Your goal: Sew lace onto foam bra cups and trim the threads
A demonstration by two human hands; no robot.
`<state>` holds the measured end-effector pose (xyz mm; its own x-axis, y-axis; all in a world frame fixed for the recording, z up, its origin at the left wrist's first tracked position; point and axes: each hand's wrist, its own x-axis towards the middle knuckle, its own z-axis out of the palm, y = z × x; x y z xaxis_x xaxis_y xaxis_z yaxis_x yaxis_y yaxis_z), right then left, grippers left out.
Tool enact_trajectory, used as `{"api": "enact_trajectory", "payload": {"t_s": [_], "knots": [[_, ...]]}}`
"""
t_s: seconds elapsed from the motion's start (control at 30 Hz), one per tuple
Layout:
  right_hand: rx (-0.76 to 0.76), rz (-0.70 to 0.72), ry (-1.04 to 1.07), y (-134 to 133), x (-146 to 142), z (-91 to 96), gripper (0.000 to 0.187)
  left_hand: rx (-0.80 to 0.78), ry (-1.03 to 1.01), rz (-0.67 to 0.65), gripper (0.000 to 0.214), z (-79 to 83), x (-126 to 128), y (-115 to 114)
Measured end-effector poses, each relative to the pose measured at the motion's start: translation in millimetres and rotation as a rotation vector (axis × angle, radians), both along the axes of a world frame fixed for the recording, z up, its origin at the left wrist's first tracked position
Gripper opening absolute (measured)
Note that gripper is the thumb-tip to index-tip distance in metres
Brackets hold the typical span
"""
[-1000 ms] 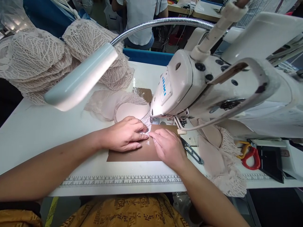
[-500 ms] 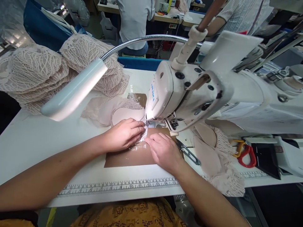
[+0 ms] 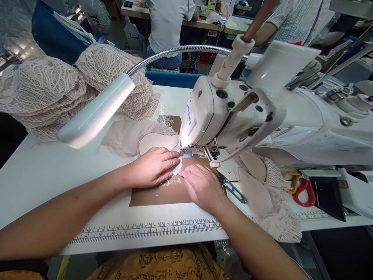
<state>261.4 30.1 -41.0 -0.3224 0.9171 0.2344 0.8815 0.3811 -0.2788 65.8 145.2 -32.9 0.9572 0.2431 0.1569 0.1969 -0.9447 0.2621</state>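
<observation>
A beige lace bra cup piece (image 3: 159, 143) with a smooth pad lies under the head of a white sewing machine (image 3: 201, 112), its lace edge running to the needle area. On that lace, left of the presser foot, my left hand (image 3: 155, 166) rests with fingers stretched out flat. My right hand (image 3: 202, 186) is closed, thumb and index finger pinching the near end of the lace strip (image 3: 177, 169) just in front of the needle. Both hands are over a brown board (image 3: 163, 196) taped to the table. The needle tip itself is hard to make out.
Thread snips (image 3: 232, 188) lie right of my right hand, by more cup pieces (image 3: 256, 194). Red-handled scissors (image 3: 304, 192) are farther right. Stacked lace cups (image 3: 46, 93) stand at left beneath a gooseneck lamp (image 3: 96, 111). A ruler strip (image 3: 151, 230) edges the table. Other people sit beyond.
The whole view has shifted very slightly. Both hands and the lace stay in nearly the same place at the machine.
</observation>
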Motion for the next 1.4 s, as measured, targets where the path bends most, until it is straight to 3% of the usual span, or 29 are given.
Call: {"api": "enact_trajectory", "payload": {"t_s": [0.4,0.97,1.4], "knots": [[0.012,-0.037,-0.1,2,2,0.9,0.031,0.059,0.004,0.057,0.039,3.4,7,-4],[-0.034,-0.184,-0.205,12,-1,2.0,0.04,0.061,-0.059,-0.014,0.036,-4.3,5,11],[-0.043,-0.219,-0.153,13,2,-2.1,0.041,0.107,-0.034,0.066,0.038,-5.6,6,16]]}}
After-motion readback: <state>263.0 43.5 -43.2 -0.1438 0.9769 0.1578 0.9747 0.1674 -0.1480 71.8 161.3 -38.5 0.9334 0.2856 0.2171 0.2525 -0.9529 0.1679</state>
